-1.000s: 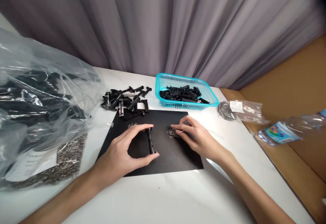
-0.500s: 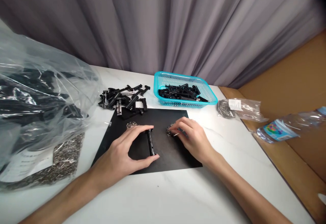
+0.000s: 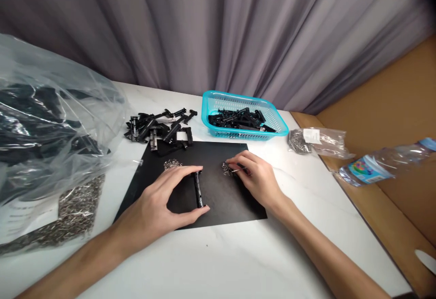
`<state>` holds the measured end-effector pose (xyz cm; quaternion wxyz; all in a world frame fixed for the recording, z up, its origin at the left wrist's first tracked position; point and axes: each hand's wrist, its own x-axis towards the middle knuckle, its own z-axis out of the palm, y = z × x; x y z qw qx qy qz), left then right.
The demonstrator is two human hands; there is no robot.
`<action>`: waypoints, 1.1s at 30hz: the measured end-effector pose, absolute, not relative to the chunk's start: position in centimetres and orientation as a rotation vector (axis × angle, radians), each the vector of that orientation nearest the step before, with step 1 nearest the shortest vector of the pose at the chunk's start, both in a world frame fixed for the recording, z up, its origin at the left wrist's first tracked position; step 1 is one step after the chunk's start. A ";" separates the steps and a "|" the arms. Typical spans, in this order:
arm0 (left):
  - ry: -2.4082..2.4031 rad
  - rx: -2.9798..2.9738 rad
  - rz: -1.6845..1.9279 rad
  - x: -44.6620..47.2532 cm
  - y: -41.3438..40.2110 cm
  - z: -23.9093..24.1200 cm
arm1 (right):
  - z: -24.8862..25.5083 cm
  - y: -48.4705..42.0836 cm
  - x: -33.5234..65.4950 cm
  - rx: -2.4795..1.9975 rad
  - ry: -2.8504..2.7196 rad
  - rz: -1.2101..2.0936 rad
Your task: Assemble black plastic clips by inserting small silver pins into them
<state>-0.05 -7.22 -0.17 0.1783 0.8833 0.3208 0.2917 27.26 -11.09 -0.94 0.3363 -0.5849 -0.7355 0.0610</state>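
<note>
Between thumb and fingertips, my left hand (image 3: 155, 201) grips a narrow black plastic part (image 3: 198, 190) by its two ends, holding it above a black mat (image 3: 218, 208). My right hand (image 3: 257, 176) is pinched at a small heap of tiny metal pieces (image 3: 226, 168) on the mat. A thin, pale metal pin (image 3: 235, 170) sticks out from its fingertips. Another small metal heap (image 3: 172, 163) lies just behind my left hand, which partly covers it.
Loose black plastic parts (image 3: 160, 129) are piled behind the mat, beside a blue basket (image 3: 245, 134) holding more. Large clear bags (image 3: 61, 122) crowd the left. A small bag of metal pieces (image 3: 301, 142) and a plastic bottle (image 3: 371, 169) lie on the right, near a cardboard wall (image 3: 384, 113).
The camera view has shifted slightly, so everything sits a little further left and higher. Both hands keep nearly the same pose, my right fingers still at the metal heap.
</note>
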 end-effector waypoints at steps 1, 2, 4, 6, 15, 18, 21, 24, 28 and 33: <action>0.904 2.507 0.828 0.0 -7.2 -0.2 | -1.0 -11.1 27.3 -1.527 -1.897 0.165; 0.901 2.513 0.834 0.0 -7.2 -0.3 | -1.0 -11.0 27.3 -1.526 -1.879 0.174; 0.899 2.520 0.833 0.0 -7.2 -0.3 | -0.8 -10.9 27.4 -1.517 -1.846 0.206; 0.891 2.525 0.837 0.0 -7.1 -0.3 | -0.7 -10.8 27.7 -1.513 -1.799 0.228; 0.877 2.505 0.911 0.3 -7.2 -0.2 | 0.1 -10.4 28.9 -1.523 -1.789 0.305; 0.876 2.498 0.906 0.3 -7.3 -0.2 | 0.3 -10.5 29.2 -1.486 -1.802 0.350; 0.887 2.514 0.899 0.3 -7.3 -0.2 | 0.4 -10.4 29.6 -1.459 -1.832 0.390; 0.891 2.546 0.874 0.2 -7.3 -0.1 | 0.2 -10.3 30.0 -1.476 -1.860 0.371; 0.879 2.566 0.830 0.1 -7.3 0.0 | 0.5 -10.3 30.3 -1.496 -1.864 0.344; 0.892 2.546 0.791 0.0 -7.4 -0.1 | 1.9 -11.0 29.8 -1.453 -1.778 0.487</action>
